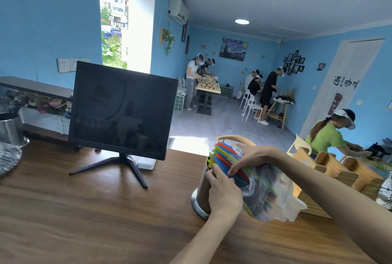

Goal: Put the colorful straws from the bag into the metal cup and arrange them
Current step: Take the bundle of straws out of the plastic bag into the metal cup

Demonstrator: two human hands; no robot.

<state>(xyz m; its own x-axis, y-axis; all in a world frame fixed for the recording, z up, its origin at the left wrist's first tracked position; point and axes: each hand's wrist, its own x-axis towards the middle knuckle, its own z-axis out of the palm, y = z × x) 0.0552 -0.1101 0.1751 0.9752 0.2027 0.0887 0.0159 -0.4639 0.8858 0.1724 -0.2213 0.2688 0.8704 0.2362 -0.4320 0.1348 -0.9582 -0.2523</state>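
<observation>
Left hand (224,191) wraps the cup (201,191), fingers (217,171) curled at its rim. Right hand (252,158) grips the straws (224,158) from above, fingers clenched round the bundle. Straws' long axis tilts up and to the left; upper ends free, lower ends inside the bag (269,196). Colours: red, blue, green, yellow. Bag clear, crumpled, lying against the cup's right side on the table (106,210). Wooden rack (339,176) just behind the bag. Dark monitor (121,109) stands further back, left.
</observation>
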